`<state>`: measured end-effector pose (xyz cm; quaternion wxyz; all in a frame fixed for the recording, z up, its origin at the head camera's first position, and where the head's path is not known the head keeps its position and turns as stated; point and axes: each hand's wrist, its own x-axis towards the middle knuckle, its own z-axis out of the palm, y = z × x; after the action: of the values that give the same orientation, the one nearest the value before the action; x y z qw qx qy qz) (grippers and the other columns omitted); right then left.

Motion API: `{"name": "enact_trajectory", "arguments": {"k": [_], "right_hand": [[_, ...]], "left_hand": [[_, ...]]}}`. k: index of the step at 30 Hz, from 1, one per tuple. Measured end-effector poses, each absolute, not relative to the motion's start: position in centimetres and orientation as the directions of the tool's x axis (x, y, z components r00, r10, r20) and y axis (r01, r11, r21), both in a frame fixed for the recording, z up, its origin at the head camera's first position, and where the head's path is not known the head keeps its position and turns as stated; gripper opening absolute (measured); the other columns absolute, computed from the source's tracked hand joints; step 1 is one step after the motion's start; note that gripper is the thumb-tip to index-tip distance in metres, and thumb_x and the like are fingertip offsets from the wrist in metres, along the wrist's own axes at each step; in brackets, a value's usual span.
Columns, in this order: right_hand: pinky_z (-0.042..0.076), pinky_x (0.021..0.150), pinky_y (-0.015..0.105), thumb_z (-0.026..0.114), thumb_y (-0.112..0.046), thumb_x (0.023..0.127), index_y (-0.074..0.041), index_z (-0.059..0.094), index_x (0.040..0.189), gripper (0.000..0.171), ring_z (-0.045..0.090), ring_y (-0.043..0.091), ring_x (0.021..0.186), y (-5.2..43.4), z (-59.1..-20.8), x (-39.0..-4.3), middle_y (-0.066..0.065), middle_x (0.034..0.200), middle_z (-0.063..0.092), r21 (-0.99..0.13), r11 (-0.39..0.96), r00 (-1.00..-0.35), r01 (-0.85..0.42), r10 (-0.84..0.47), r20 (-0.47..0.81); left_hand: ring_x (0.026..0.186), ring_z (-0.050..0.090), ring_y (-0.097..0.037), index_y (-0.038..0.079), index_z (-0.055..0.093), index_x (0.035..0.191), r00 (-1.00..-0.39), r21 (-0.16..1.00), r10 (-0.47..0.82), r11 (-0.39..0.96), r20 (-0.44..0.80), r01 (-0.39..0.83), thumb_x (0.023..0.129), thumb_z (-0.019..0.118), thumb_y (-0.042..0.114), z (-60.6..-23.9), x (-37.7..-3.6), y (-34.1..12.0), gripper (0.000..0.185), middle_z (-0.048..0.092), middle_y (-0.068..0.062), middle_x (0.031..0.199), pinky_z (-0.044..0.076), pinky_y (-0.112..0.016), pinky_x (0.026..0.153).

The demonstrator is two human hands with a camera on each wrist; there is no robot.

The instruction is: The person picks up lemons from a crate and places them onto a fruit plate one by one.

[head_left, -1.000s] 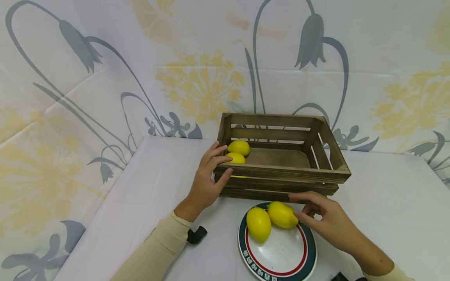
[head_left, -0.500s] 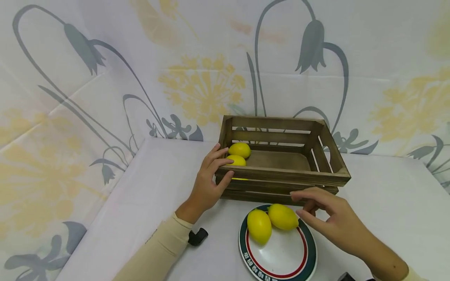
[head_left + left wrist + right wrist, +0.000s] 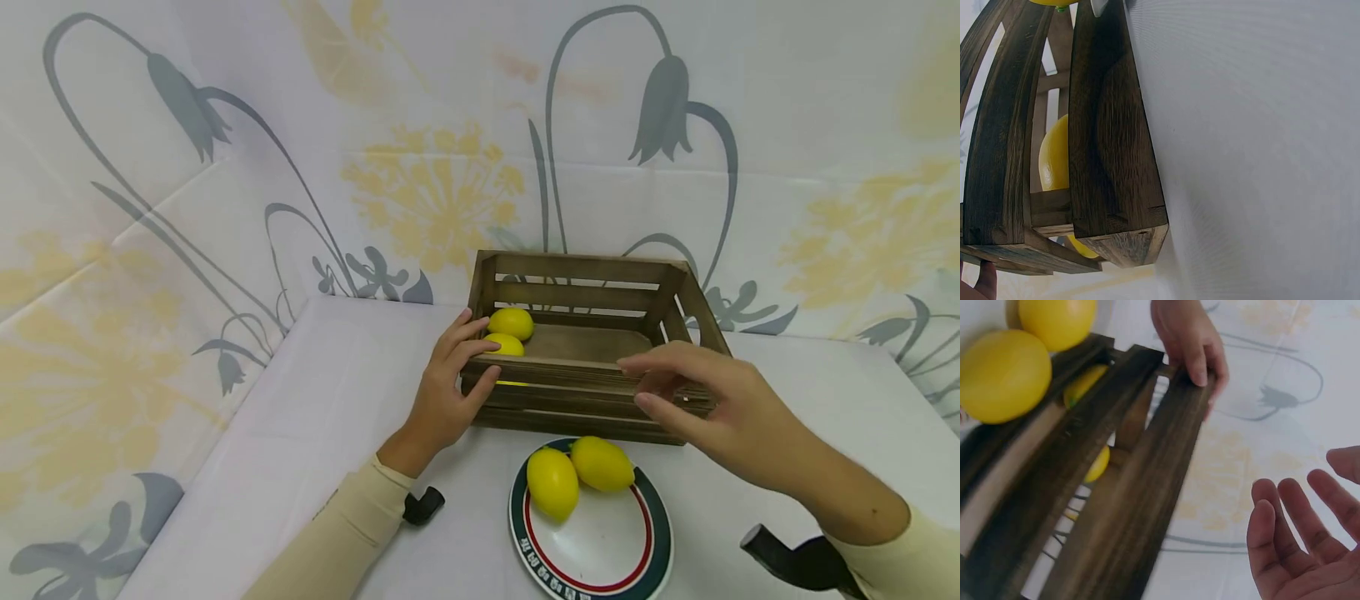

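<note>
My left hand (image 3: 446, 392) holds the left front corner of a slatted wooden crate (image 3: 562, 373), its thumb on the front slat and its fingers over the side. Inside the crate's left end lie two yellow lemons, a rear lemon (image 3: 512, 322) and a front lemon (image 3: 507, 347) partly covered by a fingertip. In the air before the crate's right front, my right hand (image 3: 731, 408) has its fingers loosely bent and nothing between them, as the right wrist view also shows. Below it, a left lemon (image 3: 552, 483) and a right lemon (image 3: 602, 464) sit side by side on a plate (image 3: 600, 554).
The plate, dark-rimmed with a red ring, stands just in front of the crate on a white tabletop (image 3: 352, 358). Behind the crate hangs a flower-printed cloth (image 3: 442, 75). A black wrist-worn piece (image 3: 802, 562) sticks out under the right sleeve (image 3: 907, 550).
My right hand has risen away from the right lemon on the plate, up and to the right, to overlap the crate's front. My left hand stays on the crate's corner; the lemons have not moved.
</note>
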<state>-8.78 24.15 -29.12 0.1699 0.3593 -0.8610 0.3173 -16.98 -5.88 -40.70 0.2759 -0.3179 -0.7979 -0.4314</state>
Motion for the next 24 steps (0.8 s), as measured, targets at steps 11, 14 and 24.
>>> {"name": "enact_trajectory", "arguments": {"k": [11,14,24], "right_hand": [[0.053,0.077,0.013,0.063,-0.011,0.098,-0.021,0.066,0.126,0.030,0.066,0.003,0.093,22.9,-22.3,-12.6,-0.005,0.118,0.069,-0.502,0.569,-0.755,-0.651,-0.555,0.349],[0.054,0.079,0.014,0.062,-0.015,0.099,-0.019,0.067,0.125,0.027,0.067,0.003,0.094,22.2,-20.9,-13.7,-0.003,0.117,0.071,-0.510,0.571,-0.756,-0.643,-0.579,0.305],[0.056,0.074,0.024,0.061,-0.022,0.100,-0.017,0.069,0.123,0.025,0.069,0.012,0.087,20.2,-18.7,-17.4,0.001,0.108,0.074,-0.536,0.634,-0.806,-0.557,-0.568,0.165]], "left_hand": [[0.152,0.029,-0.027,0.009,0.062,0.121,-0.644,0.509,0.259,0.434,0.720,0.743,0.094,0.067,0.013,-40.8,-17.1,-6.2,0.028,0.049,-0.010,0.148,0.029,-0.046,0.123],[0.151,0.030,-0.027,0.009,0.063,0.121,-0.638,0.503,0.256,0.434,0.726,0.747,0.093,0.068,0.013,-40.9,-17.1,-6.2,0.028,0.049,-0.010,0.148,0.030,-0.046,0.123],[0.151,0.031,-0.027,0.009,0.063,0.121,-0.631,0.496,0.262,0.433,0.730,0.753,0.094,0.067,0.014,-40.8,-17.0,-5.8,0.028,0.050,-0.009,0.148,0.032,-0.047,0.122]]}}
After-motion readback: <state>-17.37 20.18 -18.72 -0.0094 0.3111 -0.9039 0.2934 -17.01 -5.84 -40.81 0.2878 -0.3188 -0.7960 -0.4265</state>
